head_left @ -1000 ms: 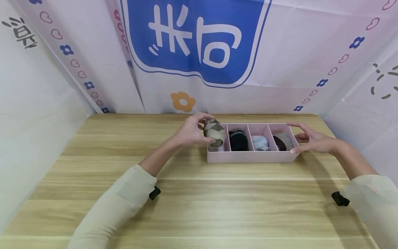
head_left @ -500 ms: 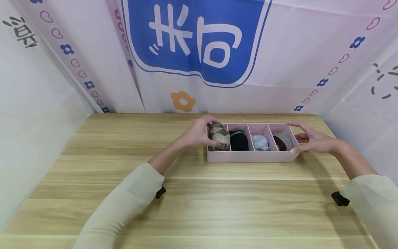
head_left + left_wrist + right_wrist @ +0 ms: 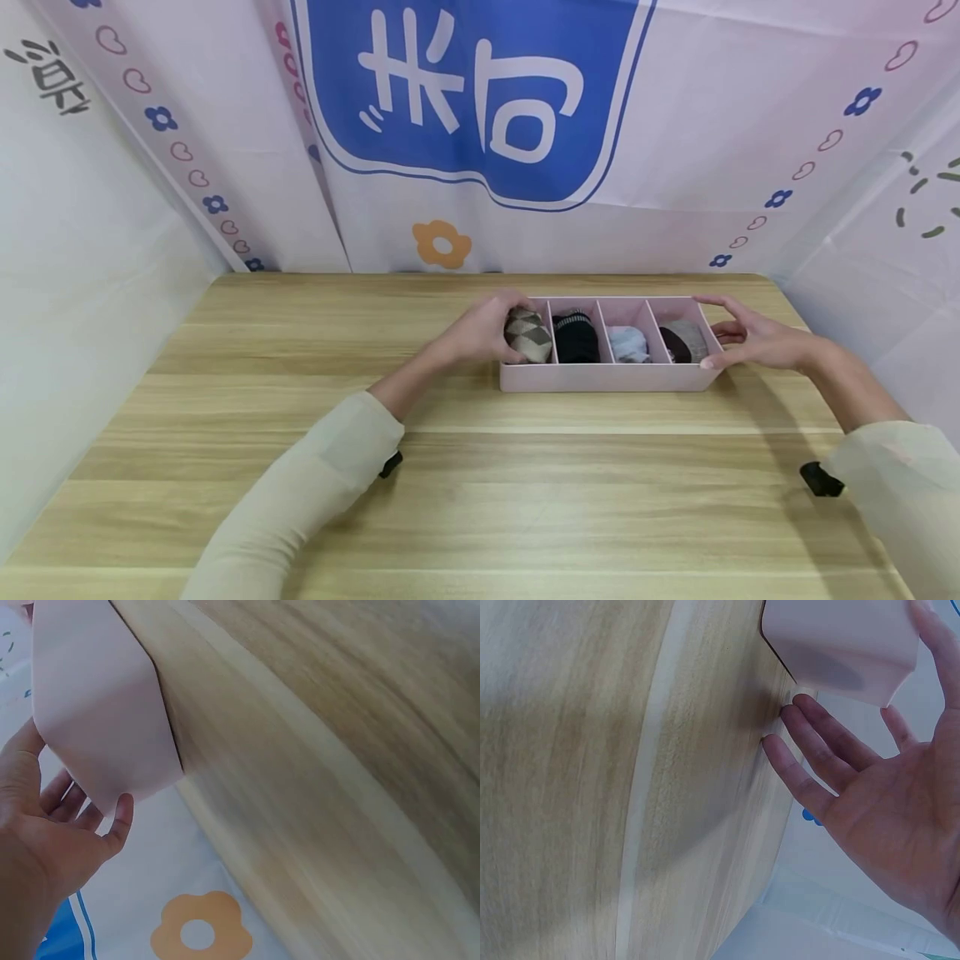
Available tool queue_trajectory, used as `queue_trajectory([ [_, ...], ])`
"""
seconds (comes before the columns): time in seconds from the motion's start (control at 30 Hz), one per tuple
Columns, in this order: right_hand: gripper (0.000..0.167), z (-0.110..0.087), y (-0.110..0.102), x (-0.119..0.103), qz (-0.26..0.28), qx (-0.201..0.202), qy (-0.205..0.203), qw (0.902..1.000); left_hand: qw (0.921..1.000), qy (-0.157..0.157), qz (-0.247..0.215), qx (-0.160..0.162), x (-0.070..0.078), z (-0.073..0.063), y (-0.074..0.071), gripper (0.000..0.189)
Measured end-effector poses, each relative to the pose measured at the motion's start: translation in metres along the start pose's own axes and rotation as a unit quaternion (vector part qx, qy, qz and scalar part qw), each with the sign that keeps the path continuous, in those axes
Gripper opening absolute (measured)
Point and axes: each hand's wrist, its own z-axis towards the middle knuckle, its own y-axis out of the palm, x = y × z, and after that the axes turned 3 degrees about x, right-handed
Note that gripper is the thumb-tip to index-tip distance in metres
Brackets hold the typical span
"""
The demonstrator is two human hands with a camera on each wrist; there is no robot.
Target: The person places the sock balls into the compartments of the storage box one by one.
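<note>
A pale pink storage box [image 3: 600,379] with dividers stands near the table's back edge. My left hand [image 3: 483,329] is at its left end, thumb at the front and fingers behind, holding rolled-up brown-and-beige diamond-patterned socks [image 3: 528,335] in the leftmost compartment. In the left wrist view, my left hand [image 3: 56,817] reaches over the box's end wall [image 3: 105,697], which hides the socks. My right hand [image 3: 765,340] holds the box's right end, thumb at the front corner and index finger at the back. The right wrist view shows its other fingers [image 3: 802,780] spread beside the end wall.
Black rolled socks [image 3: 576,340], a light blue-white bundle [image 3: 628,344] and a grey-and-brown roll [image 3: 684,342] fill the other compartments. The wooden table [image 3: 570,500] extends toward me. A printed cloth [image 3: 637,242] hangs right behind it.
My left hand has moved slightly right and down, bringing the diamond-patterned socks from above the box into its leftmost compartment. The right hand and the box have stayed put.
</note>
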Motion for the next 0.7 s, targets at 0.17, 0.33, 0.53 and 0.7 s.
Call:
queue_trajectory([
  [0.17, 0.099, 0.0, 0.0, 0.0, 0.0, 0.001, 0.0, 1.0, 0.9999, -0.011, 0.006, -0.006, -0.001, 0.001, 0.002, 0.065],
  [0.33, 0.099, 0.002, 0.0, 0.0, -0.001, -0.001, -0.003, 1.0, 0.9999, -0.012, 0.005, -0.01, -0.002, 0.0, 0.001, 0.065],
  [0.53, 0.099, 0.004, 0.001, 0.0, -0.001, -0.005, -0.003, 1.0, 0.9996, -0.016, -0.018, -0.013, -0.002, -0.003, -0.001, 0.065],
  [0.7, 0.099, 0.004, -0.001, 0.001, 0.0, -0.007, -0.005, 1.0, 0.9961, -0.048, -0.073, 0.008, 0.0, -0.015, -0.008, 0.065],
])
